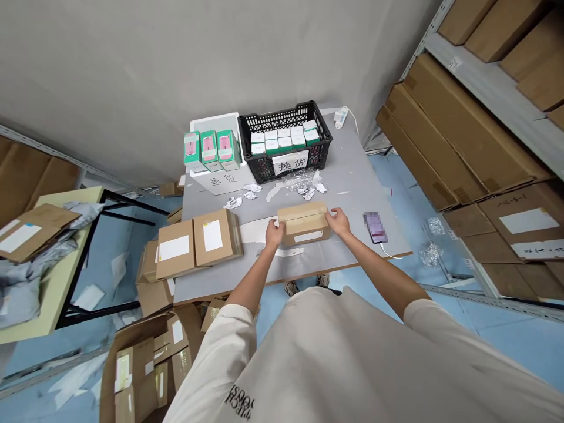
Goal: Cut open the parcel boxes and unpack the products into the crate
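Observation:
A small brown cardboard box lies on the grey table in front of me, with a white label on its near side and a seam along its top. My left hand grips its left end. At the right end my right hand holds it the same way, thumb toward the top. Whether the box's underside touches the table I cannot tell. Torn white paper strips lie beside and under it. Two labelled cardboard boxes stand to the left of my left hand. A phone on a cable lies right of my right hand.
A black plastic crate of white-and-green boxes stands at the back, beside a white tray with three green-and-pink boxes. Crumpled paper lies before them. A large carton of parcels sits lower left; shelves of cartons flank the right.

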{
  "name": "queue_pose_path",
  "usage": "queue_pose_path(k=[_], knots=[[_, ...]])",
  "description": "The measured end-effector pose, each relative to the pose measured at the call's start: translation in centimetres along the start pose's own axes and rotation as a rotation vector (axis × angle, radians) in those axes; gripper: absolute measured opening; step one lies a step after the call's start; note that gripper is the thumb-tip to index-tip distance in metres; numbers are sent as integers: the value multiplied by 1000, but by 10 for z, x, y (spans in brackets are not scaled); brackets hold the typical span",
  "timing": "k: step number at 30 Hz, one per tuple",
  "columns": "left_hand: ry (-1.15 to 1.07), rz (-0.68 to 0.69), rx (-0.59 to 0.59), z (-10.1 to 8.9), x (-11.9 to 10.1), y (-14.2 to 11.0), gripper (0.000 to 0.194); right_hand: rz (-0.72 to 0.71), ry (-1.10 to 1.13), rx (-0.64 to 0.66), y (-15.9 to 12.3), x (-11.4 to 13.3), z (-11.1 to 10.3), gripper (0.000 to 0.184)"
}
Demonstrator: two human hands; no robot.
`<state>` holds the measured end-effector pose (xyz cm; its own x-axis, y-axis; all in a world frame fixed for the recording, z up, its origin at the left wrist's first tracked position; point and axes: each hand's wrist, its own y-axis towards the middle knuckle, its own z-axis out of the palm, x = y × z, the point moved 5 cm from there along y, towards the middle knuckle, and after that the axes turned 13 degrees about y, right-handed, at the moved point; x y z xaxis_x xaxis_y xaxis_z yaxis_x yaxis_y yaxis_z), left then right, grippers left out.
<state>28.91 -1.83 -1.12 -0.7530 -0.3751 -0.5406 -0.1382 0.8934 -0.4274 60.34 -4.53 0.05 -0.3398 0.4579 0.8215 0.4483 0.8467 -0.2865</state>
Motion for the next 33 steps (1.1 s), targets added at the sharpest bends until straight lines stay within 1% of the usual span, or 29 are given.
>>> queue_pose_path(k=[2, 4, 6, 8, 12, 14, 17, 19, 21, 24, 26, 29, 31, 33], knots=[[38, -7, 23, 5, 8, -3, 59, 32, -85, 35, -4, -10, 0, 60], [41, -24, 20, 8, 15, -4, 55, 58, -119, 68, -7, -20, 2, 61], [23, -43, 2, 10, 19, -3, 52, 78, -86, 72, -7, -27, 5, 61], [8, -49, -18, 12, 19, 1, 51, 70, -27, 38, -5, -30, 9, 59], [12, -34, -70, 13, 12, 9, 50, 18, 11, -41, 5, -25, 16, 59], [-3, -19, -76, 14, 8, 12, 53, -14, 10, -32, 8, -19, 21, 60], [-64, 13, -50, 17, 5, 12, 56, -69, -1, 2, 8, -10, 26, 63], [-104, 37, -41, 18, 2, 10, 61, -89, -15, 16, 5, -7, 28, 69], [-135, 56, -35, 18, 1, 7, 70, -103, -35, 24, 0, -5, 29, 76], [-160, 87, -2, 18, 2, 2, 83, -137, -83, 69, -6, -5, 28, 83], [-155, 135, 28, 19, 2, -3, 88, -166, -117, 126, -9, -6, 25, 85], [-118, 206, 32, 18, 3, -12, 87, -194, -125, 199, -10, -9, 18, 85], [-95, 217, 12, 16, 3, -18, 84, -203, -106, 223, -11, -10, 13, 84], [-90, 216, -7, 14, 1, -24, 78, -200, -65, 229, -12, -8, 8, 77]])
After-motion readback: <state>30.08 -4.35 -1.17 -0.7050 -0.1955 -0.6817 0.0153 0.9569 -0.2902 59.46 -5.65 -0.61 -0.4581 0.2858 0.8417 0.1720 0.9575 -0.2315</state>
